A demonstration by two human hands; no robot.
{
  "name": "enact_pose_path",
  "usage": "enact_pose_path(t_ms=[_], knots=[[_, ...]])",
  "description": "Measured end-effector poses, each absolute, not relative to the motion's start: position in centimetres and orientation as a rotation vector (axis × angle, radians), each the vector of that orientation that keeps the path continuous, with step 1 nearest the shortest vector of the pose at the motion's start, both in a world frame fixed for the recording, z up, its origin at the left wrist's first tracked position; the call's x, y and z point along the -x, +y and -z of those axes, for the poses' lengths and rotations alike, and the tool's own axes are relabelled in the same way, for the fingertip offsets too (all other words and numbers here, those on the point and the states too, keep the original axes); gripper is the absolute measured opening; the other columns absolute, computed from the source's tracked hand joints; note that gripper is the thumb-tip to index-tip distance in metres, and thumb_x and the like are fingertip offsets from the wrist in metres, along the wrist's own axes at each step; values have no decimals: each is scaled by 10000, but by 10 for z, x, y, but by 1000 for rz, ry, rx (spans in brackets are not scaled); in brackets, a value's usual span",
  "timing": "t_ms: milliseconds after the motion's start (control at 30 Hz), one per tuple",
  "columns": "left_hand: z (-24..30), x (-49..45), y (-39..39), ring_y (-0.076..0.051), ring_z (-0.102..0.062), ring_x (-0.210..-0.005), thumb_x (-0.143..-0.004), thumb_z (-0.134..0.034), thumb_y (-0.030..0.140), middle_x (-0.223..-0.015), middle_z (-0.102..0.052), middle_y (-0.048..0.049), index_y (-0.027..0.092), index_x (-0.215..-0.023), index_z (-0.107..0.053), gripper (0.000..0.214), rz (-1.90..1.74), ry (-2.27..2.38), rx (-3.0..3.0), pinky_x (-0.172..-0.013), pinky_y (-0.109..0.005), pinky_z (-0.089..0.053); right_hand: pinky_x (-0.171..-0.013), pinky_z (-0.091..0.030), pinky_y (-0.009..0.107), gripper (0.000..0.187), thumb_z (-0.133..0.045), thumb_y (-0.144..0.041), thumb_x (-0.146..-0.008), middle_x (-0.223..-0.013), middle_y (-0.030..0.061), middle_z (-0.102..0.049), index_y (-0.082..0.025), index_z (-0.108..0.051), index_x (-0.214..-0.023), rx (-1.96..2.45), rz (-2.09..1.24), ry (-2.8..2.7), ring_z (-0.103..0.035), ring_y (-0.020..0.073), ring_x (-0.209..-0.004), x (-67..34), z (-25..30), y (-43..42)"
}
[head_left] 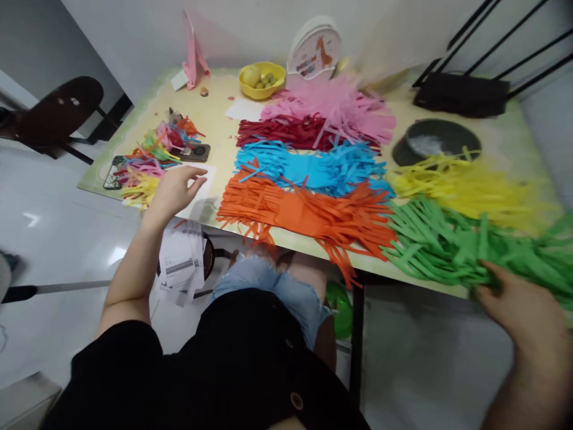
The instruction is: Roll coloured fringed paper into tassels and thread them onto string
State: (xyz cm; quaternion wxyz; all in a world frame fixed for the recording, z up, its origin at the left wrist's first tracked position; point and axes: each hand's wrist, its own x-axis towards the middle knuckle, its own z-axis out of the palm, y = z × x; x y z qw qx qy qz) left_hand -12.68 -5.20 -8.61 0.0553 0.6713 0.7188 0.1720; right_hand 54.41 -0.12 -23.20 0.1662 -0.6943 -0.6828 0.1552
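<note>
The right hand [514, 301] pinches green strips [430, 245], probably light, soft, tearable, best gripped mid-bundle; the left hand [175, 190] hovers empty, slightly parted.

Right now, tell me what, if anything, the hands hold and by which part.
The right hand appears to pinch the green strips at their near edge; the left hand holds nothing visible.

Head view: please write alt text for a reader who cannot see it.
A person's right hand touches green strips on a table; the left hand is near multicoloured strips. Orange, blue, red and pink bundles lie mid-table.
</note>
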Motion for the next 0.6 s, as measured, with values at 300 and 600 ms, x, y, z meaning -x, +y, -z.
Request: enact_pose_path(t_ms=[300,600], knots=[[75,-155,30,-286,-639,-1089,-892,-608,259,-1020,-718,-106,166,-988,-764,206,-656,1002,-2326,-1037,-412,-419,-789,-494,442,576,-607,-134,-786,-1099,273,-729,-70,-611,-1359,1979,-270,-1948,-692,314,-847,-550,227,0],[152,-400,71,-278,-681,-1082,-951,-492,206,-1126,-728,-176,126,-1076,-733,283,-56,792,-2753,-930,-353,-502,-1114,-432,509,479,-572,-83,-770,-1310,203,-643,-97,-641,-1244,1808,-241,-1881,-573,331,-1252,-579,235,9]])
